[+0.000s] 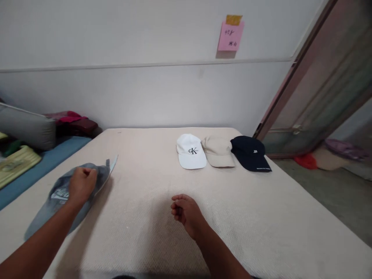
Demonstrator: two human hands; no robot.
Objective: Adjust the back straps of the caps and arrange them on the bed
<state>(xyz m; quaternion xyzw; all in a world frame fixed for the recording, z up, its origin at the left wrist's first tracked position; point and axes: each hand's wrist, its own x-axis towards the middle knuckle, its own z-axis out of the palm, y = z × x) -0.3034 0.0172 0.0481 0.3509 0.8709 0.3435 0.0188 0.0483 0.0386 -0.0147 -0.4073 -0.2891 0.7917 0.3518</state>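
My left hand (83, 182) is closed on a faded grey-blue baseball cap (62, 213) with white lettering. The cap is tilted, its brim toward the near left, and a strap and a pale strip stick out at its far right end. Over the middle of the table my right hand (187, 213) hangs loosely curled, thumb and fingers apart, with nothing visible in it. Beyond it, three caps stand in a row: a white cap (190, 151) with black letters, a beige cap (217, 151) and a navy cap (250, 153). Their brims face me.
A cream cloth covers the table (139, 170), which meets a white wall (145, 97). Taped to the wall is a pink note (230, 37). Left of the table lie a grey cushion (27, 126) and fabric items; a framed door (314, 77) stands at the right.
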